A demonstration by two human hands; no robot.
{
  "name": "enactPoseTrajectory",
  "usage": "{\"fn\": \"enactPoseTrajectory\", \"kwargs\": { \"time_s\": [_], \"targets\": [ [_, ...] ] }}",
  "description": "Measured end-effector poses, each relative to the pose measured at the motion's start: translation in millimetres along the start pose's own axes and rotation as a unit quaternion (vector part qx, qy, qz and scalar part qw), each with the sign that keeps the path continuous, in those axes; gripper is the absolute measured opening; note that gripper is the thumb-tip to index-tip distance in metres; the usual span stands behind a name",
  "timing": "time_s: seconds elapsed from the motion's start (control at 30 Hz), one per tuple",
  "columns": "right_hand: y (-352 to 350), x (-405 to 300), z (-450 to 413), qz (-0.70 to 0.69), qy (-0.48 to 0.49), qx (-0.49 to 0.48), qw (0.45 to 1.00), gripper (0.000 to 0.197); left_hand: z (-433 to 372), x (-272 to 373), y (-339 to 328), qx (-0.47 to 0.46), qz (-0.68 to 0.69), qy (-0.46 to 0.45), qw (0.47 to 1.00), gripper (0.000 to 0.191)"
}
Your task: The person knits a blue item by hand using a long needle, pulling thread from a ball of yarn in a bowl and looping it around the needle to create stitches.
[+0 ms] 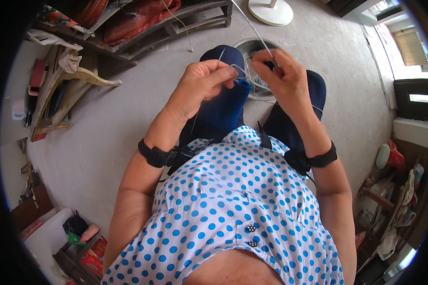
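Note:
Above my lap, my left hand pinches a loop of pale grey yarn between thumb and forefinger. A thin knitting needle passes through that same hand, its other end showing below the wrist. My right hand grips a long grey knitting needle that slants up and left to the top edge. Yarn strands run between the two hands, which are apart. Beyond them, a round metal basin on the floor between my legs holds a ball of grey yarn, partly hidden by my right hand.
Bright blue cloth lies over my left thigh. A white round stand base is ahead. A dark wooden rack with a red plastic bag stands ahead left, near a wooden frame. Cluttered shelving is at right.

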State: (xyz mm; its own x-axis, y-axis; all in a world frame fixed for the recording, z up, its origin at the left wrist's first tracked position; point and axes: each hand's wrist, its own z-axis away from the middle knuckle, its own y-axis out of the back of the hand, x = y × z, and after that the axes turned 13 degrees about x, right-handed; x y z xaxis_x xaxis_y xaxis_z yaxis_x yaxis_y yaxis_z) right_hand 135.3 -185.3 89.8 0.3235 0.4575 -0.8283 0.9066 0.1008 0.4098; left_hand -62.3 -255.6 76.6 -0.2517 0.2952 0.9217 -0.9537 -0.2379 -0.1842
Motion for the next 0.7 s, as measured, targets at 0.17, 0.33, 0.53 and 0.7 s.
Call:
{"fn": "enactPoseTrajectory", "kwargs": {
  "time_s": [0.17,0.33,0.53,0.7],
  "targets": [
    [-5.2,-9.2,16.7,0.009,0.01,-0.045,0.999,0.017,-0.4,-1.9,-2.6,0.003,0.002,-0.003,1.0,0.018],
    [-11.3,3.1,17.7,-0.005,-0.051,-0.084,0.995,0.015,-1.2,-2.2,-2.2,0.0,0.002,0.003,1.0,0.018],
    [-8.0,9.2,22.1,-0.047,-0.134,-0.11,0.984,0.015,-2.3,-5.2,-2.1,0.006,0.009,-0.008,1.0,0.018],
    [-4.5,4.2,32.0,-0.079,-0.19,-0.106,0.973,0.021,-2.1,-10.4,-2.3,0.009,0.006,-0.013,1.0,0.018]
  ]
}}
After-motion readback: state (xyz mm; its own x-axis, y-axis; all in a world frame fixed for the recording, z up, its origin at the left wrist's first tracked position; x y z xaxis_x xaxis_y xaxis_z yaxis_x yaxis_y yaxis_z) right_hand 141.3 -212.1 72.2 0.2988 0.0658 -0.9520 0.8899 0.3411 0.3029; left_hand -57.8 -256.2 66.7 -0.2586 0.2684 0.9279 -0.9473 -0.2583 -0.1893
